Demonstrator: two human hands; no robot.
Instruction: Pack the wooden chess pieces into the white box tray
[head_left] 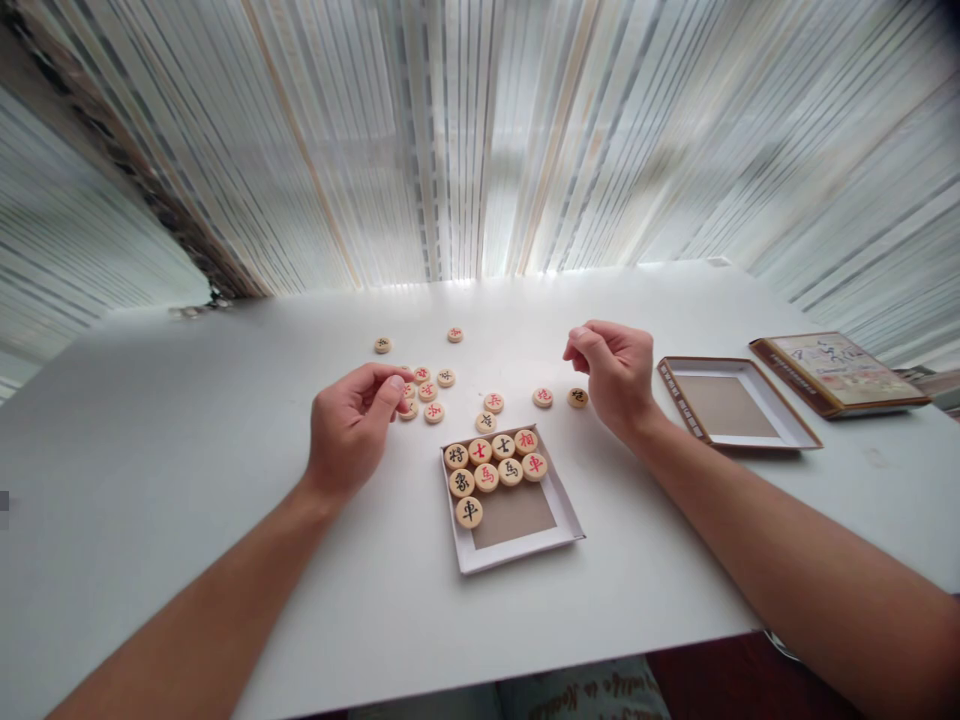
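Observation:
My left hand (351,425) hovers at the left edge of a cluster of round Chinese chess pieces (427,391), thumb and fingertips pinched together; whether a piece is between them is hidden. To the right, my right hand (616,372) is closed with its fingers curled, just beside a black-lettered piece (577,398) and near a red-lettered one (542,398). What it holds, if anything, does not show. Between my forearms lies a shallow white box tray (517,520). Red and black pieces (487,477) fill its two upper rows, and a single black piece (469,512) begins the third.
Two loose pieces (486,422) lie just above the tray, and two more (455,335) farther back. At right sit another shallow box part (724,405) and a closed decorated box (840,370). A striped curtain (465,140) hangs behind the white table (187,420).

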